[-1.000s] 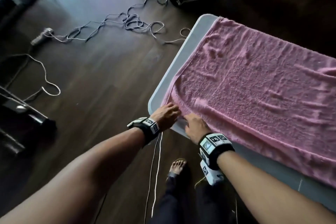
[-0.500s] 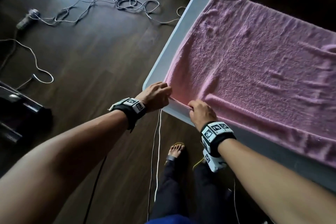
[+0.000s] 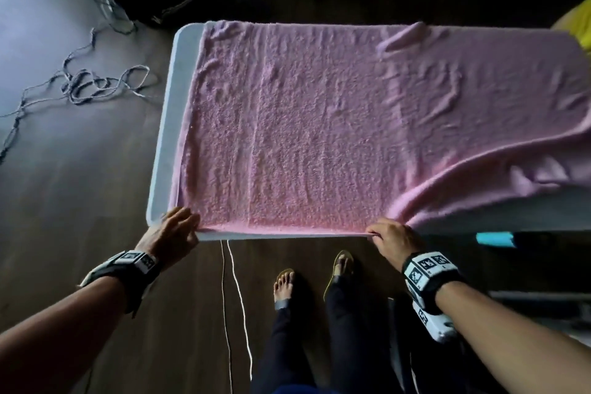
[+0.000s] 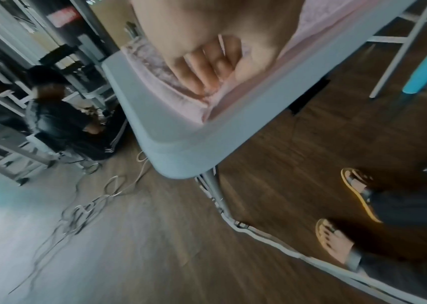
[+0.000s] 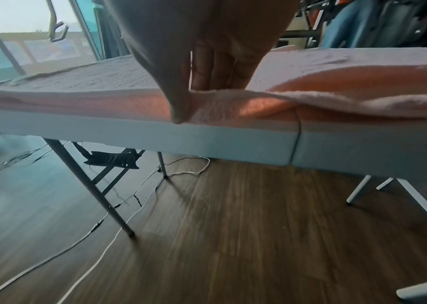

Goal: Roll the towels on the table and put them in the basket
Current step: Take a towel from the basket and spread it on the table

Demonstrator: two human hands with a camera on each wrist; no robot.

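Left hand (image 3: pixel 174 233) grips the near left corner of the pink towel (image 3: pixel 319 125); in the left wrist view the fingers (image 4: pixel 202 67) curl down onto the terry at the edge. Right hand (image 3: pixel 395 238) pinches the same near hem further along to the right, thumb below and fingers above the cloth in the right wrist view, with the hem raised slightly off the tabletop (image 3: pixel 166 150) there.

Towel: spread flat, single layer as far as can be told, covering most of the tabletop. Near hem lies straight between the two hands along the front edge. To the right of the right hand the cloth is drawn into diagonal folds and slack ridges; far right part wrinkled, one small raised fold near the far edge.

Tabletop: bare grey strip visible along the left end and at the near right.

Progress, judged: early. Towel is laid out and its near edge taken up at two points; no turn of a roll is visible yet. Remaining for this towel: start the roll from the held hem, carry it across the full width, lift the roll into the basket. Basket not in view, so its contents cannot be told. No other towels seen.

Minor: cables (image 3: pixel 96 86) on the floor to the left; sandalled feet (image 3: pixel 284 285) below the front edge.
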